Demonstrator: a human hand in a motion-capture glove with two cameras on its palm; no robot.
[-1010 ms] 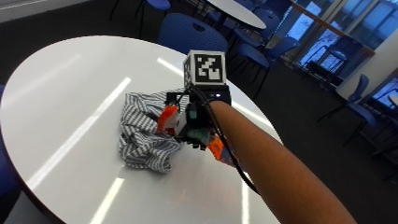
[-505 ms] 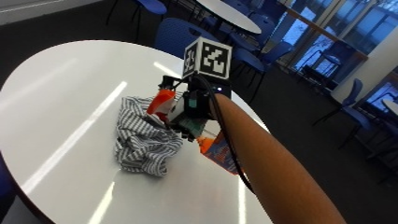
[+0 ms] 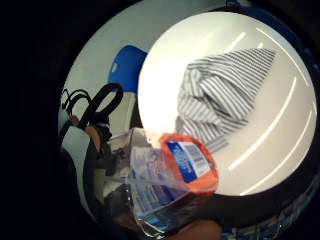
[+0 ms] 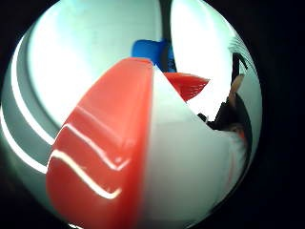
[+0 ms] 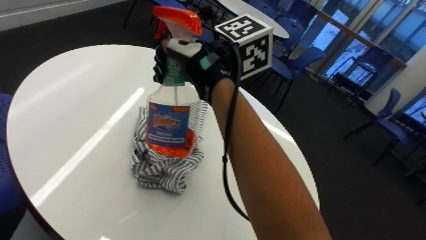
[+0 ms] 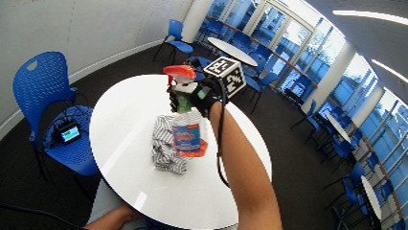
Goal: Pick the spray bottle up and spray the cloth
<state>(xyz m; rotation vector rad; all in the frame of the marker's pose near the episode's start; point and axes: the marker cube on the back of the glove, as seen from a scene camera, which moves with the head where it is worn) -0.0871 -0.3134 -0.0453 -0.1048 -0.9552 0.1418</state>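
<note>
table (image 5: pixel 80 100) white, round | cloth (image 5: pixel 160 165) striped, crumpled near the table's middle | spray bottle (image 5: pixel 174 112) upright in the air above the cloth, orange trigger head on top | right hand (image 5: pixel 200 65) fingers curled round the bottle's neck

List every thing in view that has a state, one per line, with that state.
spray bottle: lifted off the table, upright, held at its neck, orange trigger head on top.
cloth: crumpled in a heap, lying on the table below the bottle.
gloved right hand: fingers curled round the bottle's neck.
table: bears the cloth.
blue chair: standing beside the table, a small device on its seat.
</note>
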